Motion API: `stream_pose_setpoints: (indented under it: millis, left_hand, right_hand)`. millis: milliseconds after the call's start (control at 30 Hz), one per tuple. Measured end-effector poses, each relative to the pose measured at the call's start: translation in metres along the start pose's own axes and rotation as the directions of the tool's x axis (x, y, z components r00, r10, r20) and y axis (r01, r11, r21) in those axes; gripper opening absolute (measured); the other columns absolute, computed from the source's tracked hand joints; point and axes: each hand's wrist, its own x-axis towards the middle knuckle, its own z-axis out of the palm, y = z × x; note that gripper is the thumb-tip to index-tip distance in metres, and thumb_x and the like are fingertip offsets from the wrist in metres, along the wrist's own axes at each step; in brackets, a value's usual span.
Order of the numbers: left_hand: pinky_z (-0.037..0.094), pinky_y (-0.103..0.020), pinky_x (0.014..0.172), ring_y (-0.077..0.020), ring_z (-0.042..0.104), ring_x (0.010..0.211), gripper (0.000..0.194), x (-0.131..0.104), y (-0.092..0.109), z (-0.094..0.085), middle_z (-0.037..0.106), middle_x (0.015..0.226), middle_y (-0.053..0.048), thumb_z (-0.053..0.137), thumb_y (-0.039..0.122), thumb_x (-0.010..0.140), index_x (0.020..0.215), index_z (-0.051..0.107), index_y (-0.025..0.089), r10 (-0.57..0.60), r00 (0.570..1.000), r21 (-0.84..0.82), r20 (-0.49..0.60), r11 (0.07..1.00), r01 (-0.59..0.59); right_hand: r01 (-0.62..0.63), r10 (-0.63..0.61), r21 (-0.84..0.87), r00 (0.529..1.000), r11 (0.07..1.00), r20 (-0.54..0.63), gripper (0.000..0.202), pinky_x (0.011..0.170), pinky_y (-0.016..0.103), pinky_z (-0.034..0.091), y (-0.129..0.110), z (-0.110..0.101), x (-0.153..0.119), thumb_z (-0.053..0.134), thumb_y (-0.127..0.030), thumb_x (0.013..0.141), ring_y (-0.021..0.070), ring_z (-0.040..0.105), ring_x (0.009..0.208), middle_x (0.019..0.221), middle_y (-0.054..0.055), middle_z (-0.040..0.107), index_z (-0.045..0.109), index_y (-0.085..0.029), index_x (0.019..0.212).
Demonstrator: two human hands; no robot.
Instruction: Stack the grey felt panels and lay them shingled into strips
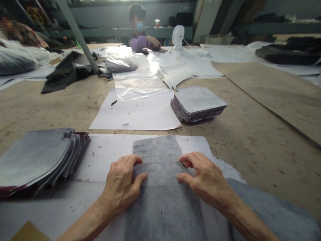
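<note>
A long grey fabric piece (163,201) lies in front of me on white paper, with a crosswise fold or edge near its far part. My left hand (124,182) grips its left edge between thumb and fingers. On the right edge, my right hand (200,174) holds it in the same way, level with the left. Left of my hands sits a thick stack of grey pieces (35,157) with curved edges. Another neat stack (199,100) stands farther off, right of centre. More grey material (273,211) lies beyond my right forearm.
A person (140,42) in a purple sleeve works across the table (250,157); another person (25,31) is at the far left. A metal pole (77,36) rises at the left. White paper sheets (135,113), a white roll (178,35) and dark fabric (66,72) lie farther back.
</note>
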Motion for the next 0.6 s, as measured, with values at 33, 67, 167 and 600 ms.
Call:
stream_pose_setpoints:
  millis: [33,67,167,600]
  left_hand:
    - [0.037,-0.036,0.073,-0.0228,0.053,0.082,0.018,0.001,0.000,-0.002,0.059,0.084,-0.004,0.054,0.031,0.073,0.087,0.054,0.020,-0.036,0.999,-0.028,0.018,0.999,0.037]
    - [0.037,-0.034,0.070,-0.0221,0.053,0.078,0.018,0.002,0.000,-0.003,0.059,0.079,-0.003,0.055,0.033,0.072,0.084,0.054,0.021,-0.073,0.997,-0.058,0.031,0.996,0.075]
    - [0.033,-0.028,0.062,-0.0182,0.050,0.065,0.015,0.003,-0.002,-0.006,0.054,0.065,0.001,0.050,0.035,0.075,0.072,0.053,0.021,-0.145,0.988,-0.148,0.047,0.978,0.150]
    - [0.031,-0.025,0.059,-0.0138,0.044,0.059,0.019,0.002,-0.010,0.003,0.046,0.057,0.003,0.043,0.032,0.075,0.060,0.045,0.020,-0.163,0.987,-0.095,0.009,0.982,0.163]
  right_hand:
    - [-0.054,0.053,0.018,0.998,0.998,0.035,0.017,0.068,0.030,0.045,0.000,-0.001,0.002,0.063,-0.019,0.063,0.0178,0.056,0.078,0.077,0.000,0.060,0.060,-0.020,0.080]
    - [-0.098,0.096,0.030,0.994,0.995,0.056,0.012,0.066,0.029,0.044,0.001,-0.002,0.004,0.061,-0.021,0.065,0.0171,0.055,0.076,0.075,0.000,0.060,0.059,-0.021,0.076]
    - [-0.159,0.156,0.056,0.986,0.986,0.059,0.005,0.061,0.026,0.040,0.003,0.000,0.008,0.056,-0.026,0.070,0.0157,0.054,0.072,0.075,0.000,0.059,0.058,-0.022,0.073]
    - [-0.203,0.222,-0.177,0.970,0.963,0.094,0.017,0.059,0.025,0.031,-0.004,0.004,0.022,0.049,-0.025,0.080,0.0141,0.054,0.068,0.073,0.001,0.062,0.053,-0.019,0.064]
